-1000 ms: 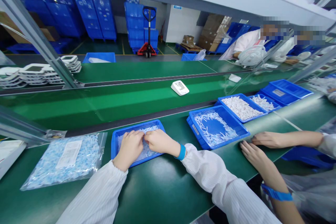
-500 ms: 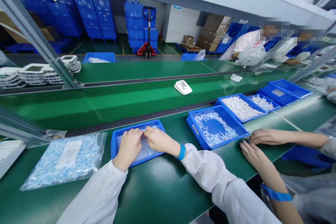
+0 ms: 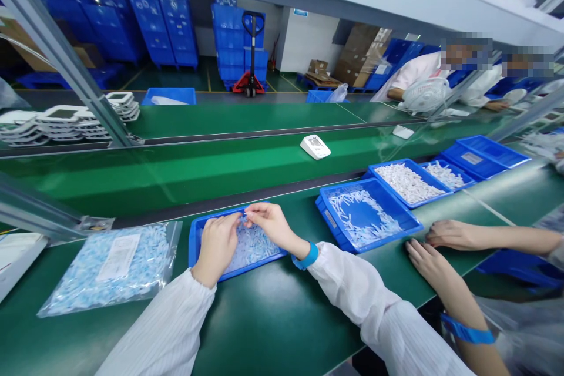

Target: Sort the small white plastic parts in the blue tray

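Observation:
Both my hands are inside a shallow blue tray [image 3: 192,244] of small white-and-blue packets on the green bench. My left hand [image 3: 217,244] lies curled over the packets at the tray's left half. My right hand [image 3: 269,223] is raised a little over the tray's far side, fingers pinched on a small packet [image 3: 249,210]. White sleeves cover both arms, and a blue wrist strap [image 3: 307,257] sits on my right wrist.
A clear bag of the same packets [image 3: 108,267] lies left of the tray. Blue trays of white parts [image 3: 368,214] [image 3: 408,183] stand to the right. A co-worker's hands [image 3: 434,252] rest beside them. A white device [image 3: 315,146] rides the conveyor belt behind.
My right hand has lifted from the packets toward the tray's far edge, pinching one. The white device on the belt has moved right. My left hand has barely moved.

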A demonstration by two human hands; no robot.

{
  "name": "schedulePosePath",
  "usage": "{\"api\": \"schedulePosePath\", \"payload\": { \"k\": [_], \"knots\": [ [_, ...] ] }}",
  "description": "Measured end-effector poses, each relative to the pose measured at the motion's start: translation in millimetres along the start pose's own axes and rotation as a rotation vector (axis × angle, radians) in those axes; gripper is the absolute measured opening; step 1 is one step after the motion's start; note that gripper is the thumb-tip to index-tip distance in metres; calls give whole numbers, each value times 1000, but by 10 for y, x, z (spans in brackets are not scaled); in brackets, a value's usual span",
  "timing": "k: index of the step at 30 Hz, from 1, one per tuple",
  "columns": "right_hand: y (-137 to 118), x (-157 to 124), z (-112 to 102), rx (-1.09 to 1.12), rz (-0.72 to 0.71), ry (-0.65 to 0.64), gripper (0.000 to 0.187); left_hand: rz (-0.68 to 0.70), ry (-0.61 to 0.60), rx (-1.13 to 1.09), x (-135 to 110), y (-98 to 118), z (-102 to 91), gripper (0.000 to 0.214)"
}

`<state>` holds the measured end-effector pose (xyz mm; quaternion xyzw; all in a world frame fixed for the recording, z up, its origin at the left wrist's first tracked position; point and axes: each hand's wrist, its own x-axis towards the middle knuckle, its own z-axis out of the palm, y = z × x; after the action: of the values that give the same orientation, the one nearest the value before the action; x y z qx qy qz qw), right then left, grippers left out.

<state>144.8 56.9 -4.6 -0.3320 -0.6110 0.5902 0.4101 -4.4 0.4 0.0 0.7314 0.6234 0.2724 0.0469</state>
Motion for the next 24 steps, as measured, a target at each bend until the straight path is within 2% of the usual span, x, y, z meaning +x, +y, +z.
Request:
{"api": "schedulePosePath", "payload": {
  "k": [12,24],
  "knots": [
    [-17,-8,27,65,42,6,25,-5,2,-125,9,0,22,17],
    [-48,-38,16,-105,-6,-67,19,11,97,-87,-8,47,-16,20]
  ]
}}
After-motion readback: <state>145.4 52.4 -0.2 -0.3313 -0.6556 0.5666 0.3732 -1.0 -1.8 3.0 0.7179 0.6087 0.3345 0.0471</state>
